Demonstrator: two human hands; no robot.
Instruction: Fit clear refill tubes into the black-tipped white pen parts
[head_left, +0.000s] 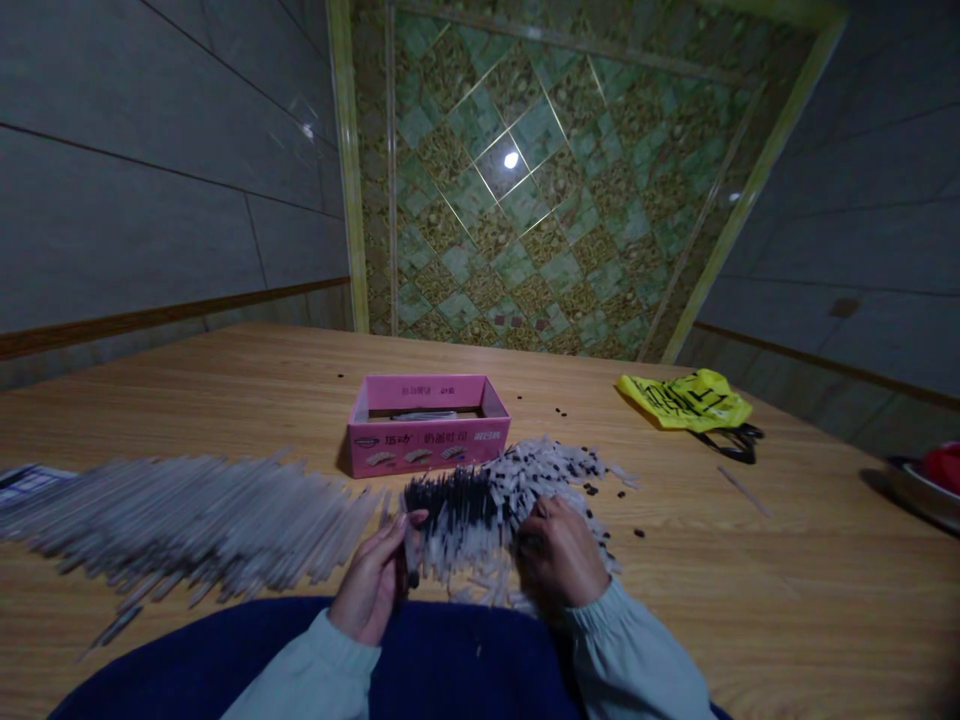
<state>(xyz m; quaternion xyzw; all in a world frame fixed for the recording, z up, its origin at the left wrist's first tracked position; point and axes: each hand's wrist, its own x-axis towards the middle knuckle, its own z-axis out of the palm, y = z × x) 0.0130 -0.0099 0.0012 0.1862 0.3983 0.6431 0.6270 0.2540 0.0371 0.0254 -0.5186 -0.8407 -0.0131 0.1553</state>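
My left hand [375,580] is closed, with thumb and fingers pinching one or more thin translucent tubes [409,552] with a dark end. To its right lies a row of short translucent pieces with black ends [457,500]. My right hand [561,550] is curled low at the edge of a heap of small whitish pieces with black bits [544,465]; what its fingers hold, if anything, is hidden. Left of my left hand, many long translucent tubes [210,515] lie side by side on the wooden table [750,600].
Behind the pieces stands an open pink box [427,450] with some thin strips inside. A yellow bag [686,400] with black straps lies back right. A single tube [742,490] and several black bits are scattered about. A bowl-like container [926,490] holds something red at the right edge.
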